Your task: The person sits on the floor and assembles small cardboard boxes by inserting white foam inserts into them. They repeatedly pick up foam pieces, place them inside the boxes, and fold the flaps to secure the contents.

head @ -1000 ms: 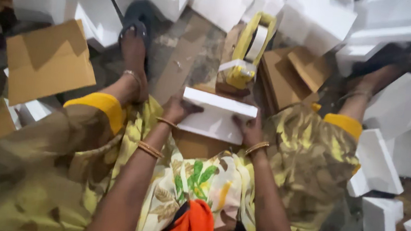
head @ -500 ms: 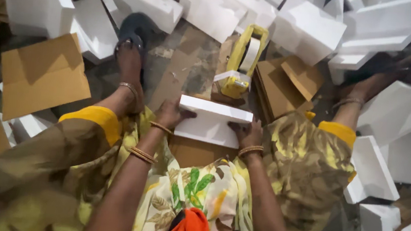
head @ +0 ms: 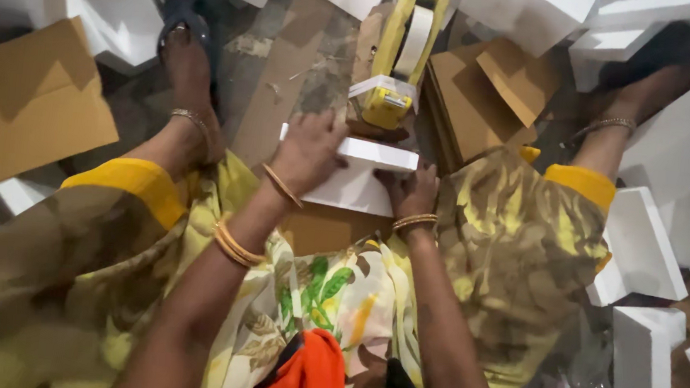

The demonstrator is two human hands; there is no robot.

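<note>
A littered floor (head: 289,73) of bare concrete is seen from above, strewn with white foam pieces and flat cardboard. A flat white box (head: 355,174) is held low between the knees: the left hand (head: 309,151) is laid over its left end, fingers closed on the top edge, and the right hand (head: 412,193) is pressed against its right end, fingers curled under. The box's long axis runs from hand to hand. Just beyond its far edge, touching or nearly so, a yellow tape dispenser (head: 403,58) is stood, somewhat nearer the right hand. A stack of brown cardboard (head: 486,98) lies beside it.
</note>
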